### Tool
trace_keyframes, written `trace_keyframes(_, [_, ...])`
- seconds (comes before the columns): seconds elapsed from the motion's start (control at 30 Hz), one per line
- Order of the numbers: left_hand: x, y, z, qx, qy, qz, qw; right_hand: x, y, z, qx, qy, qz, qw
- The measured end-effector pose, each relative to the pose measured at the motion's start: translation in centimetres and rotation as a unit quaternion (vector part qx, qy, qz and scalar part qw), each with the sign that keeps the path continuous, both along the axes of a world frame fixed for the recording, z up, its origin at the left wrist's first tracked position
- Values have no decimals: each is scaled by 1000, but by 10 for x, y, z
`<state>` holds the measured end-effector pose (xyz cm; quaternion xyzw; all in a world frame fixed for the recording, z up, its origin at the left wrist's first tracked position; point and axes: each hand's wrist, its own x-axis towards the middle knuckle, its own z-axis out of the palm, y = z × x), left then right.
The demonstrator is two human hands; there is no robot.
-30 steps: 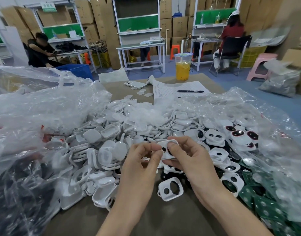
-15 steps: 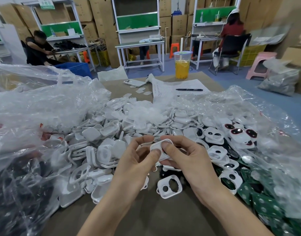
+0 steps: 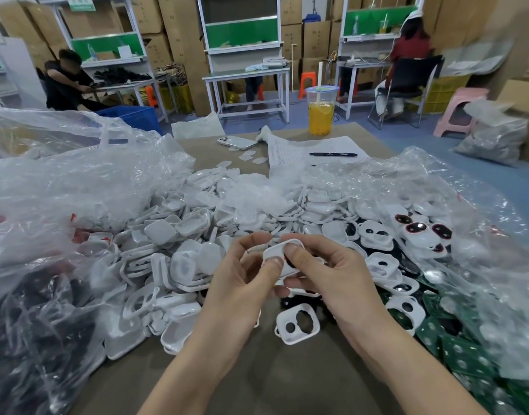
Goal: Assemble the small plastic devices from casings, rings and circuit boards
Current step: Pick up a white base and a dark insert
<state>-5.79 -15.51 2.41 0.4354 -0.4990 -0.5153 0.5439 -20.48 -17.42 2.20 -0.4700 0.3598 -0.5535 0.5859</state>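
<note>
A small white casing (image 3: 276, 252) is held above the table between both hands. My left hand (image 3: 245, 283) pinches its near left edge with thumb and fingers. My right hand (image 3: 326, 277) grips its right side, thumb pressed on top. A dark part shows just under that thumb. Below the hands lies a white front casing with two holes (image 3: 297, 323) on the brown table. A heap of white casings and rings (image 3: 182, 253) spreads left and behind. Green circuit boards (image 3: 455, 351) lie at the right.
Clear plastic bags (image 3: 62, 187) bulge on both sides of the heap. Farther back on the table are a phone (image 3: 236, 142), a paper sheet with a pen (image 3: 332, 154) and a cup of orange drink (image 3: 320, 110). Casings with fitted dark lenses (image 3: 416, 232) sit at the right.
Both hands have kept hold of the white casing and turned it; its holes faced me before, now a plain white edge shows with the right thumb pressed on top.
</note>
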Motion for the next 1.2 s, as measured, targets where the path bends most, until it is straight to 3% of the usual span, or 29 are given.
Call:
trace_keyframes(0.2, [0, -2, -3, -17, 7, 7, 1000, 2, 1, 0, 7, -4, 0, 1000])
trace_keyframes(0.37, [-13, -4, -9, -8, 149, 28, 988, 7, 3, -3, 24, -26, -14, 999])
trace_keyframes(0.57, [-2, -2, -8, -71, -100, 78, 989, 3, 2, -2, -3, 1, -25, 1000])
trace_keyframes(1.2, [-5, 3, -3, -78, -171, 104, 977, -4, -2, -7, -46, 144, -18, 988])
